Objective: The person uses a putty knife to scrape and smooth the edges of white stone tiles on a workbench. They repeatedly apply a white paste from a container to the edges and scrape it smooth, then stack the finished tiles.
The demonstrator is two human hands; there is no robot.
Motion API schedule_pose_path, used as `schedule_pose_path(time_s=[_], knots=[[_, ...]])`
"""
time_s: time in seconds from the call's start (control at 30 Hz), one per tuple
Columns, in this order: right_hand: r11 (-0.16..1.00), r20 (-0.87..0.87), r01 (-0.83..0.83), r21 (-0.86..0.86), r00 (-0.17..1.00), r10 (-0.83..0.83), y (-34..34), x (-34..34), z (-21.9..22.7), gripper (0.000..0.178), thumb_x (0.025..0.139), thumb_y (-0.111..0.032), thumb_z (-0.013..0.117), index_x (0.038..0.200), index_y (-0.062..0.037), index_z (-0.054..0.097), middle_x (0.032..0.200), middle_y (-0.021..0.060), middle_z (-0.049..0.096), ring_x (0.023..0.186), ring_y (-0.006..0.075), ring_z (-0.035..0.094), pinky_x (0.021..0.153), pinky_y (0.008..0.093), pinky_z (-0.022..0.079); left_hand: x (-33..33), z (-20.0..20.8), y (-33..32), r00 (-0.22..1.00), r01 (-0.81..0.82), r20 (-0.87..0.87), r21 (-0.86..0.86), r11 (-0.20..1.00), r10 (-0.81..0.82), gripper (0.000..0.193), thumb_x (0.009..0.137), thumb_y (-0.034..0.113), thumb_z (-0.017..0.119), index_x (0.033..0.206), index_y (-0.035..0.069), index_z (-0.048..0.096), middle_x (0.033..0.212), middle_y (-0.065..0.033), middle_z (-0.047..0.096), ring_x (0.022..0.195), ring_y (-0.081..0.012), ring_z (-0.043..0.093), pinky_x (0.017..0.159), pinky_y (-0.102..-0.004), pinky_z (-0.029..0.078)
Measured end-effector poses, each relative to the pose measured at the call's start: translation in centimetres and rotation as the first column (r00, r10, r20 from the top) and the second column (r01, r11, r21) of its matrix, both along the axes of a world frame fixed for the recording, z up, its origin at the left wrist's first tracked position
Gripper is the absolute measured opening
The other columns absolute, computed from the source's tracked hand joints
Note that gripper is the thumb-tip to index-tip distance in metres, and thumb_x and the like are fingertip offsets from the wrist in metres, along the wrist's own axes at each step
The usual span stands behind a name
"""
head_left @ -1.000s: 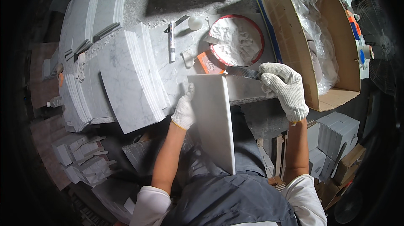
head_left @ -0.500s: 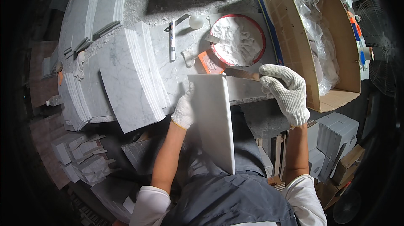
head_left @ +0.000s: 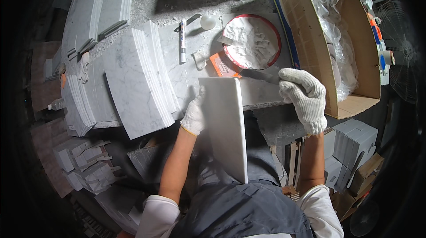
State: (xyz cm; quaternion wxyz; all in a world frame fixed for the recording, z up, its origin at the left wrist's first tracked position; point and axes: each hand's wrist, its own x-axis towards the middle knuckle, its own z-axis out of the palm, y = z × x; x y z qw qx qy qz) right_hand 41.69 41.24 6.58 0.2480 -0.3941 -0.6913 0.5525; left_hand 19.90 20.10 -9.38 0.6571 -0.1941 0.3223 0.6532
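My left hand [head_left: 194,114], in a white knit glove, grips the far left edge of a pale marble tile [head_left: 222,122]. The tile stands tilted on edge in front of my apron, its lower end by my lap. My right hand [head_left: 306,98], gloved alike, is closed round the handle end of a flat-bladed scraper [head_left: 262,76], the handle mostly hidden by the fingers. Its blade points left, just beyond the tile's top right corner. Past the blade sits a red-rimmed round tub [head_left: 253,43] of white paste, with a small flat piece at its left rim.
An orange box [head_left: 223,63], a marker [head_left: 183,40] and a whitish ball [head_left: 207,22] lie on the marble work surface. Stacked marble tiles [head_left: 133,82] fill the left side. A cardboard box [head_left: 306,29] with plastic wrap stands right, near my right hand; a fan [head_left: 401,45] is beyond.
My right hand has shifted slightly right, drawing the scraper away from the tile's corner. The blade has turned to show more of its flat face. My left hand and the tile stay nearly still.
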Motion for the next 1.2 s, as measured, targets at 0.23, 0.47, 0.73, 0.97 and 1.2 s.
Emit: schedule_pose_path(time_s=[0.23,0.47,0.73,0.97,1.2], knots=[[0.849,-0.076,0.066,-0.524,0.989,-0.124,-0.6,-0.9,-1.7,0.031,0.092,-0.019,0.078,0.116,-0.0007,0.071,0.090,0.0070,0.074,0.068,0.0105,0.067,0.054,0.0230,0.055,-0.1,0.2,-0.1,0.998,-0.016,0.068,0.083,0.996,0.011,0.063,0.101,0.052,0.056,0.141,0.004,0.054,0.133,-0.0098,0.063,0.120,-0.0236,0.062,0.104,-0.0402,0.051],[0.749,-0.090,-0.008,-0.663,0.994,-0.068,-1.7,-1.2,-3.1,0.031,0.090,-0.018,0.079,0.113,0.0003,0.070,0.085,0.0053,0.071,0.064,0.0104,0.064,0.052,0.0234,0.051,0.0,1.5,0.3,0.998,-0.048,0.047,0.078,0.996,0.045,0.045,0.102,0.042,0.062,0.129,0.005,0.061,0.122,-0.0055,0.067,0.112,-0.0196,0.063,0.100,-0.0361,0.052],[0.738,-0.167,0.019,-0.675,0.970,-0.177,-0.6,0.1,-3.3,0.026,0.094,-0.016,0.073,0.112,0.0011,0.068,0.084,0.0043,0.068,0.063,0.0080,0.062,0.049,0.0211,0.050,-0.1,-0.3,-0.2,0.999,-0.016,0.028,0.042,0.999,0.014,0.065,0.104,0.056,0.046,0.143,0.005,0.053,0.133,-0.0123,0.063,0.119,-0.0269,0.062,0.102,-0.0432,0.053],[0.957,0.063,0.273,0.094,0.958,-0.279,1.5,-1.1,-6.1,0.024,0.097,-0.012,0.072,0.118,-0.0025,0.072,0.091,0.0007,0.072,0.074,0.0069,0.065,0.064,0.0222,0.052,-0.3,-0.9,-0.4,1.000,0.005,0.022,0.066,0.998,-0.006,0.061,0.102,0.052,0.055,0.139,0.004,0.056,0.129,-0.0083,0.065,0.117,-0.0221,0.062,0.103,-0.0385,0.051],[0.906,0.109,0.028,0.423,0.991,-0.081,2.3,-3.1,-6.4,0.021,0.093,-0.005,0.071,0.114,-0.0013,0.073,0.097,0.0118,0.075,0.086,0.0189,0.071,0.080,0.0284,0.055,-0.2,-0.7,-0.3,0.999,-0.011,0.051,0.047,0.999,0.009,0.067,0.103,0.059,0.046,0.144,0.005,0.053,0.136,-0.0105,0.062,0.122,-0.0255,0.061,0.105,-0.0424,0.051]])
